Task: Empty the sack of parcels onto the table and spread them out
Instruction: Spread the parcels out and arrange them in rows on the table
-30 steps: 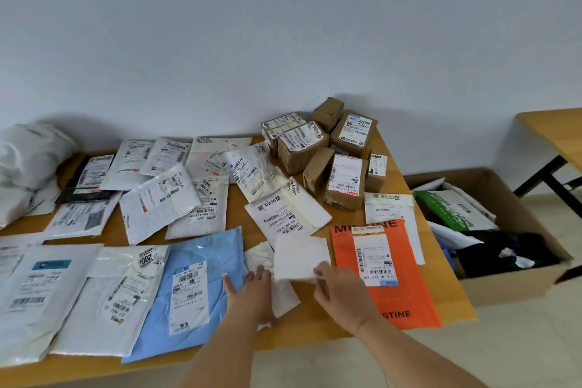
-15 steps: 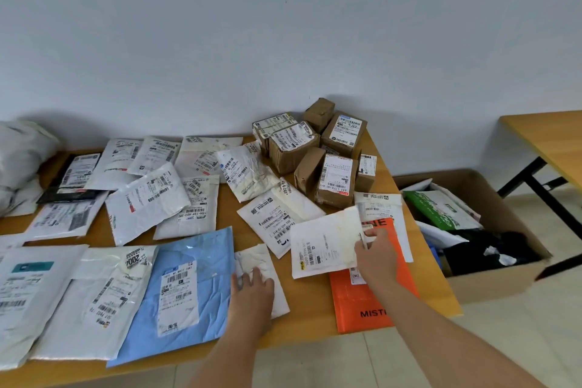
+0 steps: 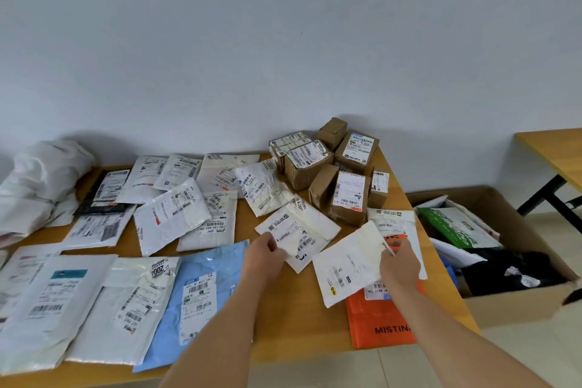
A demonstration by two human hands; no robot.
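Many parcels lie spread over the wooden table [image 3: 299, 321]. The crumpled white sack [image 3: 41, 179] rests at the far left end. My right hand [image 3: 399, 263] pinches the edge of a flat white mailer [image 3: 346, 264], holding it tilted above an orange mailer [image 3: 378, 321] near the table's right edge. My left hand [image 3: 267, 253] grips a small white mailer [image 3: 297, 253] by its left edge; this one overlaps another labelled white mailer [image 3: 299, 225]. A light blue mailer [image 3: 201, 290] lies just left of my left forearm. Small brown boxes [image 3: 315, 167] are clustered at the back right.
Several white and grey mailers [image 3: 170, 217] cover the left and middle of the table. An open cardboard carton [image 3: 519, 309] with green, white and black packages stands on the floor to the right. A second wooden table [image 3: 554, 151] is at the far right.
My right hand has carried the flat white mailer to the right, over the orange mailer. My left hand has left the table, taken the small white mailer and moved it up and right.
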